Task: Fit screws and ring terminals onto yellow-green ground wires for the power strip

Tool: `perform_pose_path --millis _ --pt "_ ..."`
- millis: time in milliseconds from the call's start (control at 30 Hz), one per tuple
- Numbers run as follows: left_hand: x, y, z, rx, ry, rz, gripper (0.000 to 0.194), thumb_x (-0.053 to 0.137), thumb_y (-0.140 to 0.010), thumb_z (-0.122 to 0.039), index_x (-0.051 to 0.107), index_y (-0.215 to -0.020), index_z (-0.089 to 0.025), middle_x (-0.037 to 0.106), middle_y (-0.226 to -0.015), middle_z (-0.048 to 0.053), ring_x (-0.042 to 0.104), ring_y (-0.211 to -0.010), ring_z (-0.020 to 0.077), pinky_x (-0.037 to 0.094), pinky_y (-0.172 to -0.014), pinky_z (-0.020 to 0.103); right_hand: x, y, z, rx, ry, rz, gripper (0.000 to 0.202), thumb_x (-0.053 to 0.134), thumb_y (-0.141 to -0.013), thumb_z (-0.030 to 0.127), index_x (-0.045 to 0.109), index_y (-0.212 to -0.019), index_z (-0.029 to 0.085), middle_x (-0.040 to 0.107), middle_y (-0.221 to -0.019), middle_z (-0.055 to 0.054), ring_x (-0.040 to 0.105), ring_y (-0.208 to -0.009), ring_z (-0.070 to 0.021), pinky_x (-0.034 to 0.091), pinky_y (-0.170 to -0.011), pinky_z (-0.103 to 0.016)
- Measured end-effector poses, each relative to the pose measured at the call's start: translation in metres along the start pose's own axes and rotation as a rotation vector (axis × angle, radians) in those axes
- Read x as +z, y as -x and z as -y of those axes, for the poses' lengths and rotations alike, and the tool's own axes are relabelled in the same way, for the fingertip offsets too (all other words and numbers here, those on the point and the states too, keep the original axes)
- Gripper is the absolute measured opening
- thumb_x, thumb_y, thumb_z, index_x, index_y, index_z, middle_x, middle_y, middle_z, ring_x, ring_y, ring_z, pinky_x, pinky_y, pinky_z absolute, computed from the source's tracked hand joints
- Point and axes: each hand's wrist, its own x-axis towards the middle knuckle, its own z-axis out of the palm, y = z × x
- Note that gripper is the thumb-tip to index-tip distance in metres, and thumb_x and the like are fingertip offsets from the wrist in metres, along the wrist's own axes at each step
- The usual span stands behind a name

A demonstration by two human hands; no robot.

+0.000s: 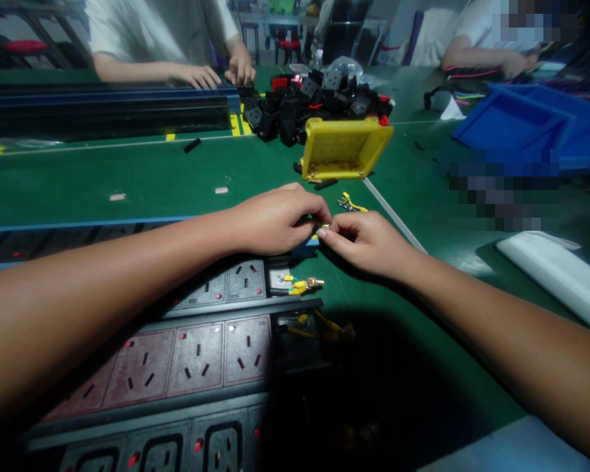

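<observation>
My left hand [280,219] is closed in a pinch at the end of a blue-edged power strip [305,249]; what lies between its fingertips is hidden. Meeting it from the right, my right hand [368,242] pinches a small brass fastener [325,227] between thumb and forefinger. Just below, a black power strip [246,278] has yellow-sleeved wire terminals [299,286] on a brass bolt [315,282] at its open end. Nearer to me lie a strip with reddish sockets [145,364] and one with black sockets [223,446]. Shadow covers their right ends.
A tilted yellow bin [347,151] with small brass parts stands beyond my hands, near yellow-handled pliers [349,203]. Behind it is a pile of black socket modules [319,98]. Blue bins [531,128] and a white bar [555,272] are at right. Two people work across the table.
</observation>
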Motion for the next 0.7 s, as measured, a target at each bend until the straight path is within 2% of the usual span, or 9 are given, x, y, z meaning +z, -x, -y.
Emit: perform_pose_path --millis 367,700 --pt "0.0011 0.0000 0.0020 -0.001 -0.023 0.003 0.025 0.049 -0.086 -0.013 0.066 -0.104 -0.014 0.070 -0.099 0.005 0.058 -0.097 0.0168 0.044 -0.092 0.032 0.0001 0.0003 0.0028 -0.028 -0.015 0.007 0.038 0.046 -0.087 0.039 0.040 -0.055 0.019 0.041 -0.053 0.003 0.033 -0.049 -0.0088 0.022 -0.050 -0.025" --pt "0.0012 -0.0001 0.0013 0.001 -0.020 0.006 0.025 0.048 -0.085 -0.013 0.066 -0.102 -0.014 0.069 -0.098 0.005 0.058 -0.096 0.0167 0.044 -0.091 0.032 -0.0011 0.0016 0.0039 -0.037 0.032 -0.005 0.039 0.045 -0.089 0.039 0.041 -0.056 0.019 0.039 -0.053 0.003 0.035 -0.051 -0.0094 0.021 -0.052 -0.027"
